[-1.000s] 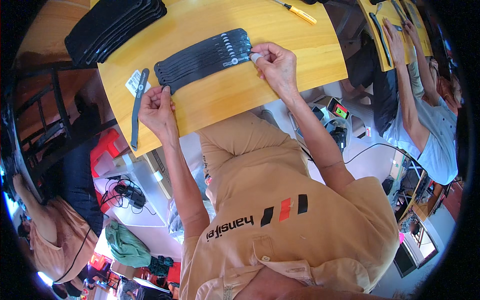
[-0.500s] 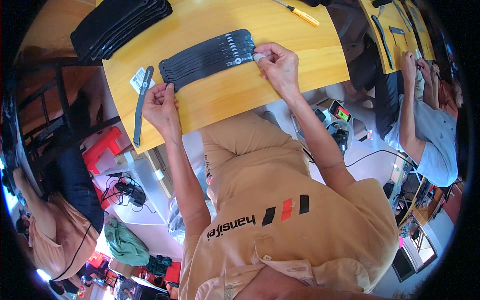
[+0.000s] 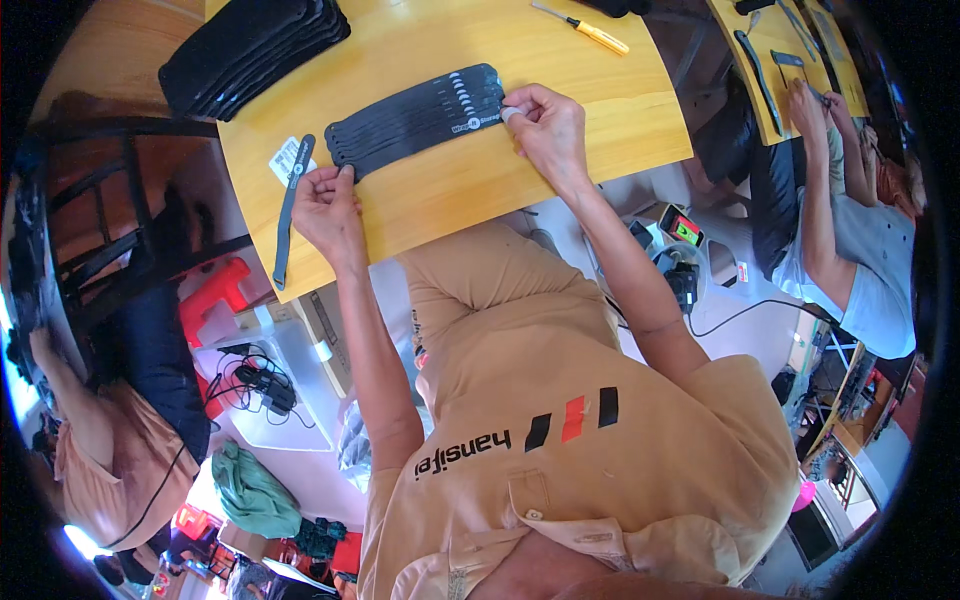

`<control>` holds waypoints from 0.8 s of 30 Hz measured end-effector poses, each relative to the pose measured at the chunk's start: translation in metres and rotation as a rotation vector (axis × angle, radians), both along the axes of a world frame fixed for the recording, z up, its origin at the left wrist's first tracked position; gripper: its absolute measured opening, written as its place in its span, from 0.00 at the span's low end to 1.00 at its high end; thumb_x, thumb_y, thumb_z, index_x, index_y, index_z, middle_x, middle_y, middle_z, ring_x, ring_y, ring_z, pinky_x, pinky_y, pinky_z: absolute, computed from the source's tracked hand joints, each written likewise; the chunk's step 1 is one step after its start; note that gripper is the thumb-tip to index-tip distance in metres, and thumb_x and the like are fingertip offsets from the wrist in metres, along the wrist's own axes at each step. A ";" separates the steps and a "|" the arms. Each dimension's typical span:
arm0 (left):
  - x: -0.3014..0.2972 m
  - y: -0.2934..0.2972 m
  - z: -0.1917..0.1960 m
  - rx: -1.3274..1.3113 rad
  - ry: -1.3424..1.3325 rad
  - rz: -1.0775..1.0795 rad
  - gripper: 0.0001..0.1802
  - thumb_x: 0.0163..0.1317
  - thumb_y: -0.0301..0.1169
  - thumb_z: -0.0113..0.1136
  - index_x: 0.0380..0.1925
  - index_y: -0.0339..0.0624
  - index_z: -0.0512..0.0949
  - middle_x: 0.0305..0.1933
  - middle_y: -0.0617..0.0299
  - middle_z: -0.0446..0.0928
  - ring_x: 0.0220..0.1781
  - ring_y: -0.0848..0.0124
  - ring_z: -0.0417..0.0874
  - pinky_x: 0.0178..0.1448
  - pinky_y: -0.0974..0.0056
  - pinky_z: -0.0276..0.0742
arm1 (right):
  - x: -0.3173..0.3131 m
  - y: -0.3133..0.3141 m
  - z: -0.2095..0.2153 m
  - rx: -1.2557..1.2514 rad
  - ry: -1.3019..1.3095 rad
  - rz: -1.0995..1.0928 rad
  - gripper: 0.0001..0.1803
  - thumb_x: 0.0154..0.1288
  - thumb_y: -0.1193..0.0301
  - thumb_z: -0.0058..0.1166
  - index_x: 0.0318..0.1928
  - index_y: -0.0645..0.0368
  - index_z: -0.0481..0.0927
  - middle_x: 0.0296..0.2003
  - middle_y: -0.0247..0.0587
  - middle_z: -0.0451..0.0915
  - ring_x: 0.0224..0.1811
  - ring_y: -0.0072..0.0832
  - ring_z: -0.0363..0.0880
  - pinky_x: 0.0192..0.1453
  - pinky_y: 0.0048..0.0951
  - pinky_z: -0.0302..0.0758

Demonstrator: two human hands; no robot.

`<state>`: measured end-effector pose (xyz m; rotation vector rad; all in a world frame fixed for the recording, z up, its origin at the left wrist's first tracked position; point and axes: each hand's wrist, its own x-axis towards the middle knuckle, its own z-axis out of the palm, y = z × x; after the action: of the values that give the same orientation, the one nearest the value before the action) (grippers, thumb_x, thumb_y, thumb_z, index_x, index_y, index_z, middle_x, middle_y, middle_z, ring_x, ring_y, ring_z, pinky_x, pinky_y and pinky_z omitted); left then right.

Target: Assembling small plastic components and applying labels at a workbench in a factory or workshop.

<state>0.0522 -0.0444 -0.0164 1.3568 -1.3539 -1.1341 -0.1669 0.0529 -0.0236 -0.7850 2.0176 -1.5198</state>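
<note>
Left hand (image 3: 330, 215), right hand (image 3: 555, 138) still pinching black straps (image 3: 410, 118) at opposite ends, co-worker's hands (image 3: 806, 108) farther over neighbouring table (image 3: 728, 16)

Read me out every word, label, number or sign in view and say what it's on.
I'll leave wording unquoted; print stands on:
Fanned straps: white lettering, round mark.
Single strap: white print, small.
White label: too small to read.
Shirt: black lettering beside black and red bars.
Trousers: dark lettering, too small to read.
</note>
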 end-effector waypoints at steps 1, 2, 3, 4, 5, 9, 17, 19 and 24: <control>-0.001 0.001 0.001 -0.006 -0.002 0.013 0.07 0.50 0.21 0.63 0.24 0.35 0.73 0.16 0.67 0.70 0.14 0.82 0.66 0.15 0.78 0.62 | 0.000 -0.001 0.000 0.010 0.005 -0.001 0.07 0.44 0.80 0.51 0.27 0.65 0.79 0.16 0.37 0.74 0.16 0.19 0.71 0.22 0.22 0.69; -0.002 0.001 0.002 -0.013 -0.003 0.027 0.07 0.49 0.21 0.63 0.24 0.36 0.72 0.16 0.67 0.69 0.13 0.82 0.66 0.15 0.78 0.61 | 0.000 -0.001 0.000 0.002 0.008 -0.002 0.07 0.44 0.80 0.51 0.27 0.65 0.79 0.16 0.37 0.74 0.16 0.19 0.71 0.22 0.22 0.69; 0.000 0.000 0.000 -0.021 0.001 0.026 0.07 0.49 0.21 0.63 0.24 0.36 0.72 0.16 0.67 0.69 0.13 0.82 0.66 0.15 0.78 0.61 | 0.000 -0.002 0.000 0.005 0.040 0.000 0.05 0.46 0.81 0.52 0.27 0.66 0.78 0.16 0.33 0.73 0.15 0.16 0.69 0.17 0.19 0.67; 0.002 -0.001 -0.001 -0.018 0.002 -0.006 0.07 0.49 0.22 0.63 0.24 0.37 0.72 0.17 0.67 0.69 0.14 0.83 0.66 0.16 0.78 0.61 | 0.000 -0.002 0.000 0.007 0.072 0.003 0.03 0.49 0.82 0.53 0.27 0.66 0.77 0.16 0.30 0.71 0.13 0.14 0.66 0.13 0.16 0.65; 0.003 -0.002 -0.001 -0.015 0.003 -0.038 0.07 0.49 0.22 0.63 0.25 0.38 0.73 0.18 0.68 0.70 0.15 0.83 0.66 0.16 0.78 0.60 | 0.000 -0.002 0.001 -0.002 0.076 0.004 0.03 0.49 0.82 0.53 0.27 0.66 0.77 0.16 0.30 0.71 0.13 0.14 0.66 0.13 0.16 0.65; 0.001 -0.002 0.002 -0.054 -0.038 -0.011 0.07 0.49 0.22 0.63 0.23 0.38 0.72 0.17 0.67 0.70 0.14 0.83 0.66 0.15 0.77 0.60 | -0.002 -0.003 -0.002 0.043 0.148 0.004 0.03 0.45 0.81 0.51 0.25 0.64 0.77 0.17 0.36 0.73 0.16 0.21 0.70 0.21 0.23 0.68; 0.010 -0.001 0.009 -0.054 -0.113 0.006 0.04 0.49 0.22 0.61 0.24 0.34 0.75 0.16 0.64 0.72 0.13 0.79 0.68 0.18 0.72 0.66 | -0.002 0.002 0.001 -0.001 0.338 0.032 0.06 0.45 0.81 0.50 0.27 0.63 0.79 0.21 0.40 0.75 0.21 0.26 0.73 0.28 0.27 0.70; 0.020 0.004 0.021 -0.079 -0.100 0.044 0.03 0.51 0.23 0.59 0.26 0.33 0.76 0.16 0.64 0.72 0.15 0.78 0.70 0.20 0.72 0.67 | -0.003 0.014 0.003 -0.059 -0.134 -0.017 0.06 0.49 0.80 0.52 0.30 0.61 0.80 0.21 0.34 0.73 0.22 0.20 0.71 0.27 0.23 0.69; 0.077 -0.009 0.027 -0.478 -0.600 0.079 0.10 0.47 0.24 0.61 0.32 0.35 0.78 0.31 0.50 0.76 0.31 0.57 0.77 0.37 0.61 0.72 | -0.024 0.038 -0.008 -0.131 0.035 -0.023 0.06 0.52 0.79 0.52 0.32 0.61 0.80 0.21 0.30 0.70 0.23 0.17 0.67 0.27 0.19 0.66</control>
<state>0.1296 -0.0539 0.0109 1.4157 -1.8264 -0.3020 -0.1909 0.0907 -0.0313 -0.8477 1.9737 -1.6767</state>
